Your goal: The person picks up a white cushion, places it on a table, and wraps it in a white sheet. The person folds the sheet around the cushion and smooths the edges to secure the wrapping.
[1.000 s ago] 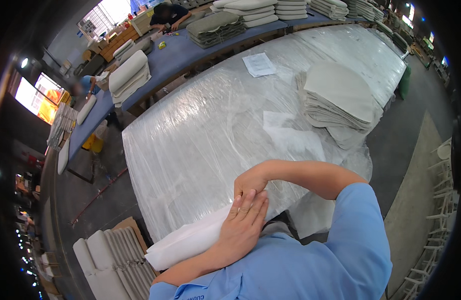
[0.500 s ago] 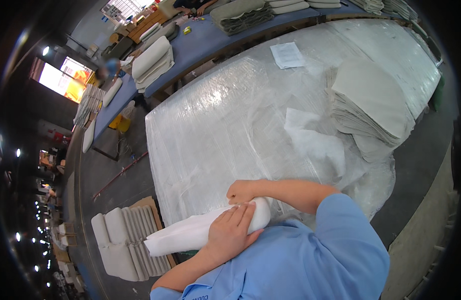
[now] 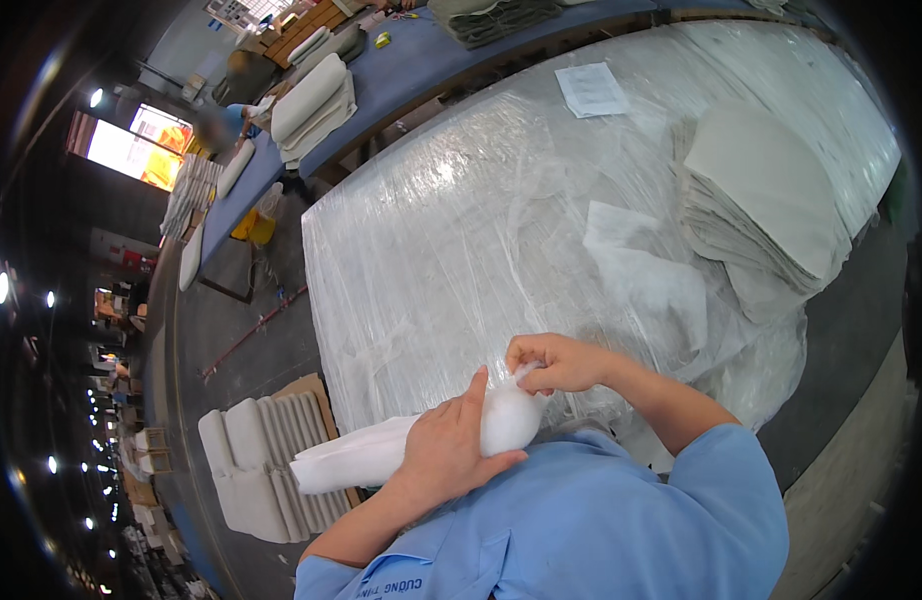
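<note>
A long white roll of soft padding (image 3: 356,455) lies across the front of my body, its rounded, fluffy end towards the right. On top of it rests my left hand (image 3: 446,445), fingers stretched out and thumb spread wide, pressing the roll against my shirt. At the rounded end my right hand (image 3: 556,362) pinches a wisp of white wadding (image 3: 528,372) between thumb and fingers, drawn up from the roll. Part of the roll is hidden under my left hand and forearm.
A large plastic-wrapped surface (image 3: 421,270) bears a stack of pale sheets (image 3: 761,190), a white cloth piece (image 3: 646,280) and a paper (image 3: 591,90). Pale cushions (image 3: 266,460) stand at lower left. Behind is a blue table (image 3: 401,85) with folded padding (image 3: 309,105); a co-worker (image 3: 226,125) is at left.
My right hand has moved right and away from my body, pulling wadding from the roll's end. My left hand's index finger and thumb have spread farther apart on the roll.
</note>
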`<state>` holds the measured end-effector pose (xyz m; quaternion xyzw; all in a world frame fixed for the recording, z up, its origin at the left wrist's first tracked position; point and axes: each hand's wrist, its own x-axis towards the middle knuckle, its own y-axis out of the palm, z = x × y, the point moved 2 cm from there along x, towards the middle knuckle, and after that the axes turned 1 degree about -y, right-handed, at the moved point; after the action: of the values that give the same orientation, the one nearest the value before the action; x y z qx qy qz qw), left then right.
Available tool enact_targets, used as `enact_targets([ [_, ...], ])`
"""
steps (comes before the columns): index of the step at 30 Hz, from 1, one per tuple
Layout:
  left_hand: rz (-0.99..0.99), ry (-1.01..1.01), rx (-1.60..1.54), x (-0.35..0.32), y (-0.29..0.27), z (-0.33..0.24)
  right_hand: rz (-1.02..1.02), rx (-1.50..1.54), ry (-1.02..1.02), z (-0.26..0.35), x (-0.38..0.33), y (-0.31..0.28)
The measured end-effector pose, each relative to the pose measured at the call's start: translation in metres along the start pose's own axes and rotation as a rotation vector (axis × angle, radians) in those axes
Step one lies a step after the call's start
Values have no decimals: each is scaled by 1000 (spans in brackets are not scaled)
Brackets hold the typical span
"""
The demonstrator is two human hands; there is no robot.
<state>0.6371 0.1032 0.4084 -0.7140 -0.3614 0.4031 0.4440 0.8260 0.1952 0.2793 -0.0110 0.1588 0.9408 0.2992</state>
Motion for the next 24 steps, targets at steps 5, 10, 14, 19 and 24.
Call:
enact_targets([
  [5, -82, 35, -7, 8, -3, 7, 127, -32, 33, 7, 8, -2],
  [10, -190, 82, 52, 9, -3, 12, 133, -277, -121, 16, 31, 13],
  [14, -271, 262, 225, 2, 8, 15, 304, -208, -139, 3, 59, 13],
  [19, -149, 284, 279, 1, 15, 11, 480, -56, 14, -18, 83, 21],
  [24, -81, 226, 151, 1, 11, 4, 526, -244, -108, -52, 110, 30],
])
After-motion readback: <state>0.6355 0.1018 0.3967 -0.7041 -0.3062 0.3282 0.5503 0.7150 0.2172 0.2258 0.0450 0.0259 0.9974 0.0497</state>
